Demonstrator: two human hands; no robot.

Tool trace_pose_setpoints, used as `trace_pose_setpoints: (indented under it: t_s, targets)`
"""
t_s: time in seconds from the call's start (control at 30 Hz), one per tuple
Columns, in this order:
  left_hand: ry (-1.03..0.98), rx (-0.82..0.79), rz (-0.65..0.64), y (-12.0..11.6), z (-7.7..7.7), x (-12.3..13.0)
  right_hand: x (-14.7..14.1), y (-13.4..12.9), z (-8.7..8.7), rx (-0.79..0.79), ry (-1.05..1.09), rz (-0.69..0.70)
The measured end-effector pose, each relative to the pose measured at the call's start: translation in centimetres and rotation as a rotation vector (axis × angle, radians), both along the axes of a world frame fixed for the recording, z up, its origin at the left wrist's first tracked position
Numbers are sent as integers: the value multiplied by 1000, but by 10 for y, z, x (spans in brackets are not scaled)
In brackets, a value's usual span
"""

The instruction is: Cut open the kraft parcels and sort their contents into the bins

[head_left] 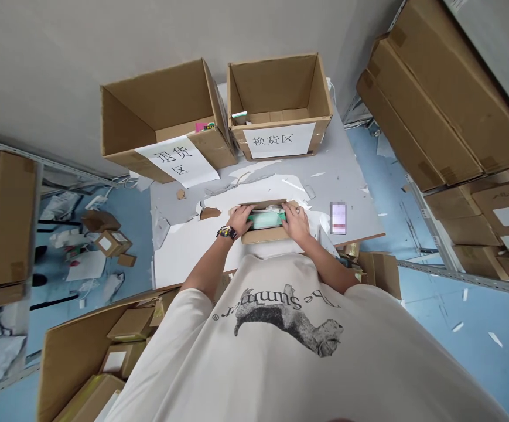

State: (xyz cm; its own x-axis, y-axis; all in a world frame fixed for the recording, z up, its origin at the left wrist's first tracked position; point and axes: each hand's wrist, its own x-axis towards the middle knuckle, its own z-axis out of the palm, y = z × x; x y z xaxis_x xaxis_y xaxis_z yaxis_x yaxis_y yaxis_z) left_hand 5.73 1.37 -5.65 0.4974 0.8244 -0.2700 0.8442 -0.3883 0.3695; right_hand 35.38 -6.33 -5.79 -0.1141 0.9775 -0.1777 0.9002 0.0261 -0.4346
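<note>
A small open cardboard box (pixel 265 235) sits at the near edge of the grey table (pixel 346 199), on white paper sheets. Inside it lies a green-and-white packet (pixel 265 220), perhaps wrapped in clear plastic. My left hand (pixel 239 220), with a dark beaded bracelet at the wrist, presses on the packet's left end. My right hand (pixel 296 221) grips its right end. Both hands are curled over the box's rim, and they hide the ends of the packet.
Two open cartons with paper labels reading 退货区 (pixel 177 161) and 换货区 (pixel 279 140) stand at the table's far side. A phone (pixel 338 218) lies to the right. Stacked cartons fill shelves at right and left; an open carton of small boxes (pixel 91 363) sits lower left.
</note>
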Motion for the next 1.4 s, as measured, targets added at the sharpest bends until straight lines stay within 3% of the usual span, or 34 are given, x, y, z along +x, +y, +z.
trace_pose_setpoints:
  t_s: [0.1, 0.17, 0.3, 0.47, 0.77, 0.93, 1.1, 1.27, 1.4]
  targets:
    - [-83, 92, 75, -4, 1, -7, 0, 2, 2, 13, -33, 21]
    - [-107, 98, 59, -3, 0, -11, 4, 4, 2, 20, -67, 45]
    - [-104, -3, -42, 6, -4, -26, 23, 15, -3, -53, -88, 131]
    - [-23, -115, -81, 16, -14, -41, 42, 34, -10, -226, -22, 238]
    - [-159, -60, -4, 10, -27, -20, 21, 56, -15, -279, -61, 201]
    - [-152, -36, 81, 6, -31, -14, 24, 54, -14, -247, -28, 200]
    - [-193, -27, 62, 1, -37, -22, 24, 44, -11, -236, -95, 172]
    - [-234, -63, 108, -12, -45, -39, 12, 27, 9, -76, -161, 236]
    - [-283, -82, 140, -19, -55, -42, -17, 29, 27, 61, -95, 299]
